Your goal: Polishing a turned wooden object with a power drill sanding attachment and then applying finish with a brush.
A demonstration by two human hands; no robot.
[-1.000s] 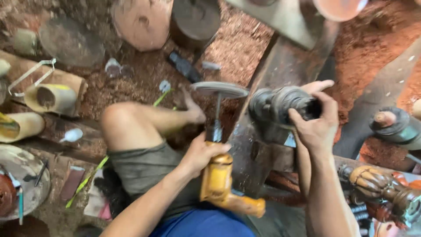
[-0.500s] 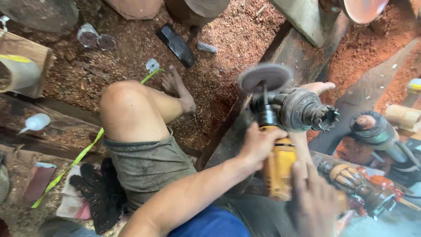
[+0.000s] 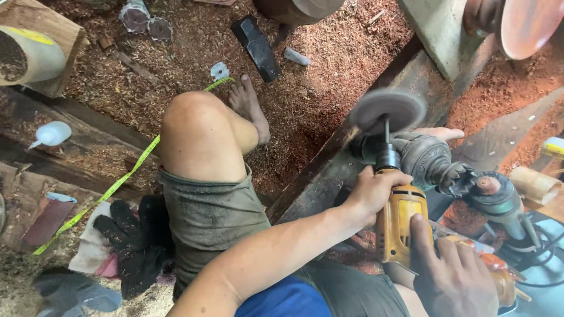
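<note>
My left hand [image 3: 371, 192] grips the front of a yellow power drill [image 3: 398, 224], just behind its black chuck. My right hand [image 3: 455, 273] wraps the drill's rear grip at the lower right. A round grey sanding disc [image 3: 386, 110] on the drill's shaft spins, blurred, against a dark carved wooden piece [image 3: 427, 159] lying across a dark beam [image 3: 329, 170]. My bent bare knee [image 3: 197, 132] and foot [image 3: 249, 108] rest on reddish sawdust to the left.
A yellow tape measure [image 3: 120, 182], black gloves [image 3: 138, 240], a white squeeze bottle [image 3: 51, 134] and a black sharpening stone [image 3: 257, 47] lie on the sawdust floor. An angle grinder [image 3: 499, 202] and turned wooden parts [image 3: 533, 183] sit at right. A reddish disc [image 3: 520, 26] hangs top right.
The view has shifted left and down. My right hand left the carved piece and took the drill's rear grip. The drill and disc came up to the carved piece.
</note>
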